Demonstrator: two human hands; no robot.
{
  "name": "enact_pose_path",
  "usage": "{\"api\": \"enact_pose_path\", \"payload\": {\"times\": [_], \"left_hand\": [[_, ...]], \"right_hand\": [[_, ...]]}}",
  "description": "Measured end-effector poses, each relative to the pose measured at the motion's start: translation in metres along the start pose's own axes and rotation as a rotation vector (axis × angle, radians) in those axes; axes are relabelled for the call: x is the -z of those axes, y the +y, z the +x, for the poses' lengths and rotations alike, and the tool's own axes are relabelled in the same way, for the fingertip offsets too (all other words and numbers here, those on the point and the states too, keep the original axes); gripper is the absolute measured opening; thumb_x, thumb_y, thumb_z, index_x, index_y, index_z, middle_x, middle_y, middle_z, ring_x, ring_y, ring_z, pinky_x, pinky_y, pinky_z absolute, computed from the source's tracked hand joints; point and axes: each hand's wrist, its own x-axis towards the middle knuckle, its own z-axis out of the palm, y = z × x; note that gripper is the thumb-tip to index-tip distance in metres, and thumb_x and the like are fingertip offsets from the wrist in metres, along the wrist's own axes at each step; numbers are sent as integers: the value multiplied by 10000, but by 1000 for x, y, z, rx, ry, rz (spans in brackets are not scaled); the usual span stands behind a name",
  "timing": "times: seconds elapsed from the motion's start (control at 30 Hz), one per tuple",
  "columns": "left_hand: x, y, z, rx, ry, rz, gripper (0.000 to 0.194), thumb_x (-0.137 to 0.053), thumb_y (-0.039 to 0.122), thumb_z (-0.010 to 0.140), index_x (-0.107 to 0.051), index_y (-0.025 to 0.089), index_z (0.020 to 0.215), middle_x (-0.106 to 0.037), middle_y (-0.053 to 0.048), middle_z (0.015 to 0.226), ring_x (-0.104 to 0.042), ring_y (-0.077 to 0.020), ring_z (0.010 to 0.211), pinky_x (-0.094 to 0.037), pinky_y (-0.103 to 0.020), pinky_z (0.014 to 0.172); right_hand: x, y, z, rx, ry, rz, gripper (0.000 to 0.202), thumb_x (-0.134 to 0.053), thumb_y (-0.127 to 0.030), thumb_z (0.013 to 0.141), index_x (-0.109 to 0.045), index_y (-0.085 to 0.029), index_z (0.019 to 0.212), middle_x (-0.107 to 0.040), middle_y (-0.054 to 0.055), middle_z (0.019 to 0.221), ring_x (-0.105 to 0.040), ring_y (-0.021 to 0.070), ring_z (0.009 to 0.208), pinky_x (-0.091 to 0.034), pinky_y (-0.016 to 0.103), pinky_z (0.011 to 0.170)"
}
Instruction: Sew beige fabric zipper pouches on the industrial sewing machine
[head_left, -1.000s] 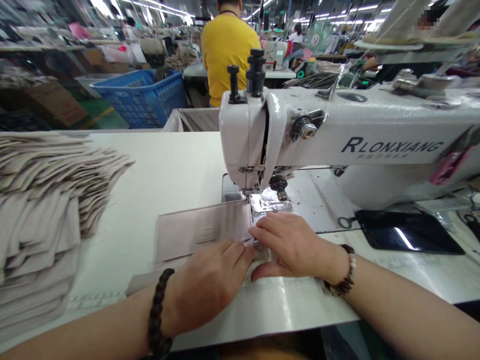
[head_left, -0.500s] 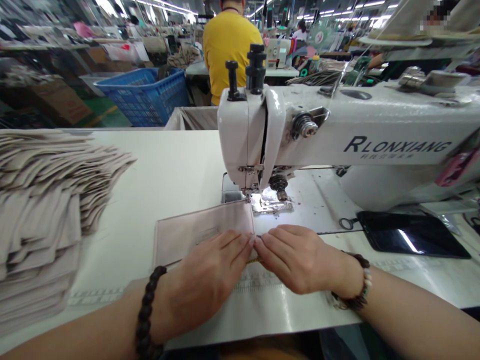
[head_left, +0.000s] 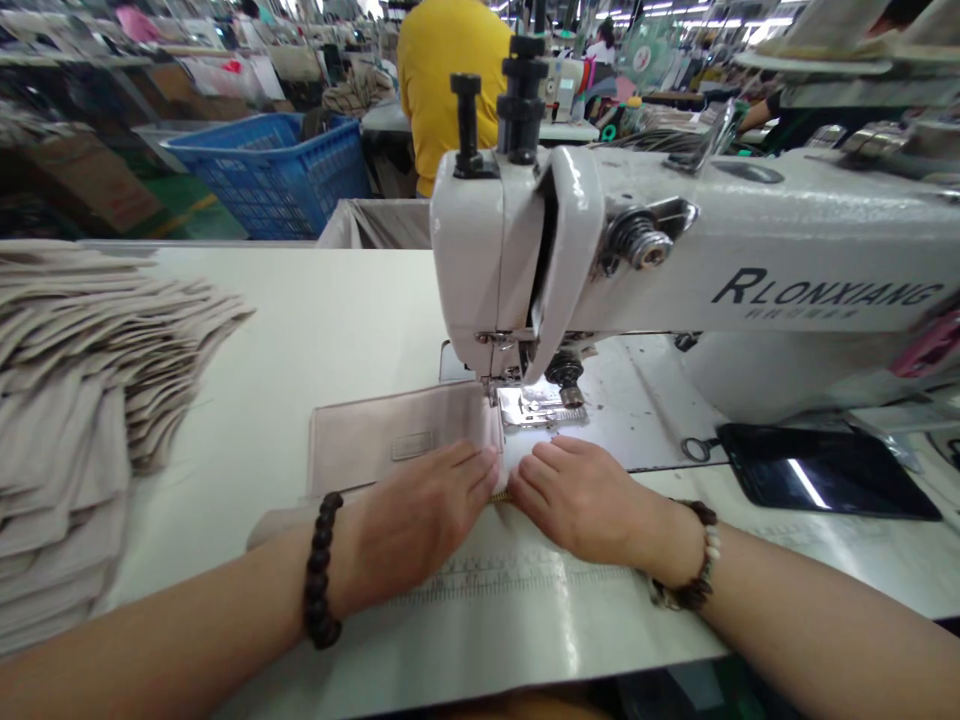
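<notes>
A pinkish-beige fabric piece [head_left: 360, 440] with a small stitched rectangle lies under the needle end of a white sewing machine [head_left: 480, 270]. My left hand [head_left: 420, 515] lies over its lower right part, fingers pressed together and closed on the fabric near its right edge. My right hand [head_left: 581, 500] is closed just to the right, fingertips pinching at the same corner. Between the two hands shows a short strip of gold-coloured zipper teeth [head_left: 500, 496]. The fingertips hide how the fabric and zipper are gripped.
Stacked beige fabric pieces [head_left: 67, 400] cover the table's left side. A black phone [head_left: 817, 470] and scissors, of which a handle [head_left: 697, 449] shows, lie at right. A printed ruler [head_left: 517, 580] runs along the front. Beyond stand a blue basket [head_left: 277, 170] and a person in yellow [head_left: 450, 90].
Both hands have shifted slightly, and the fabric's right edge has moved a little left. My right fingers are curled more tightly. The camera view has tilted down and moved closer to the machine.
</notes>
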Motion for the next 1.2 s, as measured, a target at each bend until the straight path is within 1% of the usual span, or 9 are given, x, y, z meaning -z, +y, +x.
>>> {"api": "enact_pose_path", "payload": {"times": [0.1, 0.37, 0.57, 0.7, 0.77, 0.9, 0.97, 1.07, 1.2], "left_hand": [[-5, -11, 2, 11, -9, 5, 314, -331, 12, 792, -545, -5, 1021, -613, -149, 1018, -558, -194, 928, -425, -304, 863], [-7, -32, 11, 61, -169, -68, 286, -389, 53, 820, -536, 27, 1064, -599, -123, 1076, -543, -183, 998, -398, -303, 924], [-5, -48, 10, 262, -98, -377, 276, -411, 104, 841, -559, 104, 1074, -630, -67, 1050, -582, -156, 945, -443, -277, 872], [-1, -54, 7, 415, -27, -572, 232, -451, 140, 839, -586, 171, 1026, -665, 16, 941, -611, -94, 827, -478, -170, 729], [-2, -50, 5, 364, -3, -490, 219, -453, 143, 837, -594, 155, 1004, -666, 7, 940, -612, -93, 830, -474, -167, 741], [-5, -34, 0, 34, -82, -35, 292, -397, 43, 803, -571, 52, 1037, -608, -106, 1092, -566, -170, 999, -422, -267, 899], [-6, -28, -1, -66, -132, 138, 312, -396, 37, 792, -553, 26, 1062, -577, -138, 1136, -538, -192, 1047, -402, -287, 928], [-7, -26, 0, -86, -158, 230, 312, -407, 67, 801, -543, 35, 1079, -566, -131, 1155, -524, -190, 1068, -383, -279, 948], [-11, -31, 1, -63, -136, 214, 322, -373, 52, 807, -523, 31, 1092, -566, -134, 1152, -519, -180, 1070, -366, -277, 955]], "right_hand": [[-4, 6, 7, -27, 8, -29, 172, -386, -145, 840, -492, -157, 704, -475, 21, 627, -368, 155, 581, -195, 305, 535], [-11, 19, 14, -181, 7, -44, 223, -398, -202, 868, -505, -171, 675, -503, 21, 638, -383, 148, 598, -202, 291, 563], [-10, 22, 10, -439, 74, -56, 283, -471, -408, 835, -583, -153, 788, -548, 61, 691, -427, 176, 666, -257, 292, 605], [-5, 31, 9, -486, -43, 183, 226, -501, -359, 827, -605, -170, 894, -560, 79, 828, -458, 182, 762, -306, 289, 646], [3, 38, 8, -404, -110, 378, 259, -447, -333, 862, -619, -158, 777, -555, 61, 791, -463, 147, 721, -318, 270, 634], [22, 44, 2, -265, -224, 570, 431, -389, -358, 889, -574, -140, 566, -521, 28, 670, -448, 109, 632, -326, 264, 630], [24, 38, 1, -307, -161, 491, 397, -413, -396, 872, -605, -142, 636, -533, 46, 713, -466, 137, 696, -331, 284, 654], [15, 25, 4, -302, -81, 356, 364, -430, -440, 851, -611, -134, 926, -547, 68, 777, -470, 171, 730, -336, 302, 638], [3, 16, 10, -296, -153, 294, 366, -419, -412, 862, -572, -117, 1015, -544, 46, 710, -465, 162, 659, -339, 299, 609]]}}
